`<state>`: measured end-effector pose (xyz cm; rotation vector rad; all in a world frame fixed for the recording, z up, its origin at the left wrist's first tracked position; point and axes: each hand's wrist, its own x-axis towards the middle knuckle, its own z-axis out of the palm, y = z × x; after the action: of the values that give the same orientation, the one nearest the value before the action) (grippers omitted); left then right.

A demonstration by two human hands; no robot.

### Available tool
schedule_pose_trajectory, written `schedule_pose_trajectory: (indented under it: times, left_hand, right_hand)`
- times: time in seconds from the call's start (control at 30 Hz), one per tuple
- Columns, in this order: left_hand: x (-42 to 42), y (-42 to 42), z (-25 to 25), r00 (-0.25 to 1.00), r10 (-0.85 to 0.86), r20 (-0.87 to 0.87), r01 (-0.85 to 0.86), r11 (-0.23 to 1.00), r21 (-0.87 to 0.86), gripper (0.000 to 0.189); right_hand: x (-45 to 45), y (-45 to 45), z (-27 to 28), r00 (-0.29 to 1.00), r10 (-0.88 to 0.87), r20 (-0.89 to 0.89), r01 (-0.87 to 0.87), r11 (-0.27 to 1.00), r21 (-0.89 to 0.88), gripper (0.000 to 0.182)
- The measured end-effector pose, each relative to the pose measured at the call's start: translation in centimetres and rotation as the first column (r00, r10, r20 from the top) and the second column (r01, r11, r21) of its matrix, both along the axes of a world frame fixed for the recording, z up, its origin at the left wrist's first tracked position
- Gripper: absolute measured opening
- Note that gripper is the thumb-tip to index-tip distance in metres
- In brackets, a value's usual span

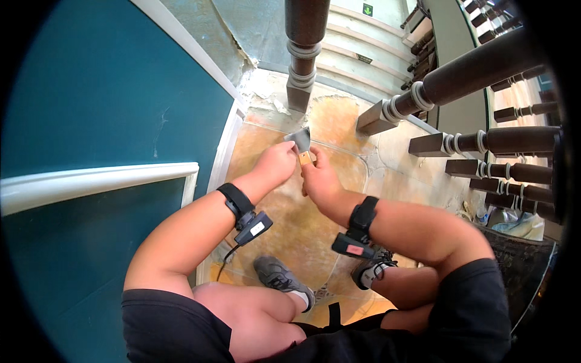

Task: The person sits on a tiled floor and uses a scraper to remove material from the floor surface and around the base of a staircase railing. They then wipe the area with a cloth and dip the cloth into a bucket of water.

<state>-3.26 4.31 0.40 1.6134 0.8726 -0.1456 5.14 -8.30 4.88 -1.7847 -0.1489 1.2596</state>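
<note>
A putty knife (pixel 301 138) with a wide metal blade and a light wooden handle is held over the tiled floor, in front of me. My right hand (pixel 321 178) grips the handle, its blade pointing away from me. On the blade's lower left side rest the thumb and fingers of my left hand (pixel 278 162), which seem to pinch it; the fingers behind are hidden. Beyond the blade, rough whitish residue (pixel 280 107) covers the tiles around the square foot of a dark wooden baluster (pixel 299 97). Orange-brown floor tiles (pixel 295 218) lie beneath both hands.
To the left stands a blue wall (pixel 113 104) with white moulding (pixel 100 180). More dark balusters (pixel 390 111) run along the right. Pale stairs (pixel 358 59) lie beyond the railing. A dark container (pixel 515 261) with rubbish at its top is close on my right.
</note>
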Motion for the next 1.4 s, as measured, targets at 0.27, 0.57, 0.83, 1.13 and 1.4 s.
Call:
schedule_pose_trajectory:
  times: [0.27, 0.57, 0.83, 1.13, 1.4]
  left_hand:
    - [1.6, 0.3, 3.2, 0.948, 0.277, -0.155, -0.316, 0.858, -0.405, 0.022]
    - [-0.6, 7.3, 7.4, 0.835, -0.369, -0.408, 0.543, 0.676, 0.499, 0.058]
    - [-1.0, 5.2, 11.1, 0.901, -0.225, -0.371, 0.399, 0.768, 0.501, 0.057]
    - [-5.1, 3.5, 1.6, 0.907, -0.101, -0.409, 0.318, 0.801, 0.508, 0.042]
    - [-1.9, 4.5, -0.6, 0.849, -0.071, -0.524, 0.358, 0.807, 0.470, 0.049]
  right_hand:
    - [5.2, 0.5, 6.1, 0.403, 0.905, 0.135, -0.913, 0.408, -0.004, 0.055]
    - [15.6, 1.0, -4.8, -0.722, 0.675, 0.153, -0.617, -0.528, -0.584, 0.048]
    - [14.2, 4.2, -5.4, -0.537, 0.808, 0.242, -0.765, -0.345, -0.543, 0.048]
    - [17.1, -0.4, -3.5, -0.128, 0.915, 0.382, -0.891, 0.063, -0.449, 0.037]
    - [18.7, -10.9, -5.3, 0.092, 0.981, 0.169, -0.864, 0.163, -0.477, 0.033]
